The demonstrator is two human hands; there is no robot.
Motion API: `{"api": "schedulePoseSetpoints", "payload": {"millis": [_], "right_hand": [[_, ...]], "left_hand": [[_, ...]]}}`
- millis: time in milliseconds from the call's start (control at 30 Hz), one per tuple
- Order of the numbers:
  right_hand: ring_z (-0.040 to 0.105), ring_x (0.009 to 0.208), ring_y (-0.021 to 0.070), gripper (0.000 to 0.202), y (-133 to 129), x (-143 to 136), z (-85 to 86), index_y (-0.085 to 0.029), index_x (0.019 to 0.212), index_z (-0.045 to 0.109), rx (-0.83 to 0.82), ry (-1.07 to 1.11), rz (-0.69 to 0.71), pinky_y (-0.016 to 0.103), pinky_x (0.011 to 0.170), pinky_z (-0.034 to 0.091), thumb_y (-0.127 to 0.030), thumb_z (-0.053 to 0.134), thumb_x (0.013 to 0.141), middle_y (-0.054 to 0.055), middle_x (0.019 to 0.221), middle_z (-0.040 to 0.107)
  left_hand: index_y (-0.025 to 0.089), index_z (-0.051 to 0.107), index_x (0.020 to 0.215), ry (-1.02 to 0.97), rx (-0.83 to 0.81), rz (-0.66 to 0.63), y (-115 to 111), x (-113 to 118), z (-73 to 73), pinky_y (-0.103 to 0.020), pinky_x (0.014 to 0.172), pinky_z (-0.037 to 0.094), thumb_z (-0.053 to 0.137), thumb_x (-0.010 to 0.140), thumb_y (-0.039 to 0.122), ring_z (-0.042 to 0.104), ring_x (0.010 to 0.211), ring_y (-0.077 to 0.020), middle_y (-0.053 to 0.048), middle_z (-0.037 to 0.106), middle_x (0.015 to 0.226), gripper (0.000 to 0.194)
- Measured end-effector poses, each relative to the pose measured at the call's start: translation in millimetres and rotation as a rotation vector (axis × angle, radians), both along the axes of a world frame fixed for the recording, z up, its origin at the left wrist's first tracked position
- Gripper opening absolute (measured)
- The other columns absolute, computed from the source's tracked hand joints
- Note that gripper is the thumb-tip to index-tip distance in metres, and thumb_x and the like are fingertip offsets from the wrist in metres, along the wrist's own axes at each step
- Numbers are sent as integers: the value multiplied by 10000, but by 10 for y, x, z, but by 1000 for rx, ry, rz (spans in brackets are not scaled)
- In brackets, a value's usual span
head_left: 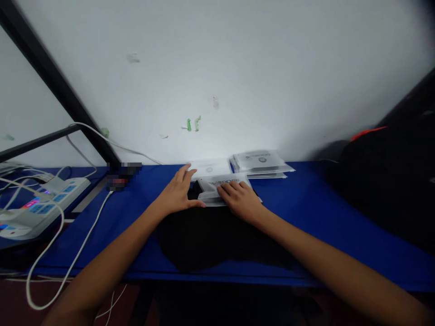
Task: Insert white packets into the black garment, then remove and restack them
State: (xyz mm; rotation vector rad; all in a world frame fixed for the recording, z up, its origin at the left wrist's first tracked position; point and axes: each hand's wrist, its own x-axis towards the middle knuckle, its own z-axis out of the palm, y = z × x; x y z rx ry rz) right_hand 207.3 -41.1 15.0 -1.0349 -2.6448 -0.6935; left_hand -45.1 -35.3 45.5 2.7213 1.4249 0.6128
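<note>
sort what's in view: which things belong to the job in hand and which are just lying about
Job, it seems:
printed pouch, under the right hand, beside the left hand
black cloth beneath it
similar pouches behind, probably

Lying about:
power strip
white cable
dark bundle with orange edge

Head camera: worn on the person's head, the single view, facing forward and down
Counter [302,213]: seen from above its near edge, crossing the view from side to side (a wide sweep)
Wall [272,68]: faced nearly head-on, beyond the counter
Hands [175,191]: close, just below mid-view, on forearms [117,251] entering from the lower corners
</note>
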Motion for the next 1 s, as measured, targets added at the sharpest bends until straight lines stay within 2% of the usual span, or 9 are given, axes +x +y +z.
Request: {"api": "schedulePoseSetpoints", "payload": {"millis": [133, 233, 400, 467, 533, 633, 733, 867, 1000], "right_hand": [[542, 908, 267, 284, -14, 2, 49, -108, 1193, 582, 10, 24, 26, 375, 736, 359, -144, 456, 941, 135, 1050, 661], [558, 900, 251, 265, -60, 25, 142, -108, 1174, 586, -10, 28, 63, 357, 742, 372, -165, 474, 941, 118, 1028, 666], [571, 884, 250, 216, -57, 208, 291, -125, 1055, 611, 4, 57, -33, 333, 698, 387, -213, 600, 858, 121, 1021, 656], [571, 801, 223, 93, -38, 291, 325, -136, 905, 620, 34, 85, -52, 314, 638, 382, -212, 574, 879, 100, 901, 655], [563, 735, 191, 157, -37, 339, 336, -152, 815, 605, 75, 130, -12, 294, 575, 369, -175, 496, 925, 77, 819, 644], [576, 759, 164, 247, -97, 310, 319, -160, 840, 607, 117, 215, 160, 268, 556, 402, -105, 399, 962, 74, 871, 666], [595, 799, 160, 239, -212, 187, 273, -142, 937, 614, 144, 285, 349, 263, 598, 467, -92, 384, 973, 96, 966, 685], [591, 732, 156, 239, -320, 43, 204, -118, 922, 610, 135, 349, 489, 267, 584, 494, -88, 379, 972, 110, 944, 689], [595, 712, 143, 262, -309, 33, 175, -142, 905, 611, 97, 389, 522, 248, 567, 491, -94, 362, 969, 92, 920, 689]], "left_hand": [[208, 511, 1228, 63, 152, -295, -125, 172, 32, -460, 1035, 426, 649, 877, 414, 494, 1246, -291, -140, 508, 1351, 430], [173, 605, 992, 223, 242, -347, -195, 284, 35, -393, 879, 482, 503, 948, 193, 613, 977, -228, -89, 662, 1038, 113], [158, 594, 858, 211, 385, -187, -174, 208, 137, -321, 691, 448, 456, 918, 157, 591, 769, -191, -59, 646, 823, 151], [165, 575, 812, 162, 427, -113, -140, 127, 192, -319, 653, 435, 475, 873, 149, 573, 718, -188, -50, 626, 778, 118], [170, 560, 800, 111, 444, -71, -117, 64, 229, -323, 654, 444, 494, 833, 134, 571, 713, -192, -46, 614, 768, 82], [159, 570, 924, 7, 464, -142, -146, 63, 231, -361, 750, 495, 542, 861, 184, 605, 887, -230, -99, 636, 963, 73], [155, 560, 1043, -97, 519, -331, -269, 194, 178, -377, 831, 518, 619, 902, 325, 598, 1007, -240, -135, 614, 1100, 228], [175, 562, 944, -108, 573, -505, -442, 408, 88, -310, 758, 518, 576, 945, 228, 601, 812, -169, -46, 646, 877, 54], [156, 562, 922, -92, 589, -481, -454, 450, 35, -313, 720, 501, 567, 942, 180, 581, 764, -171, -48, 654, 836, 32]]}}
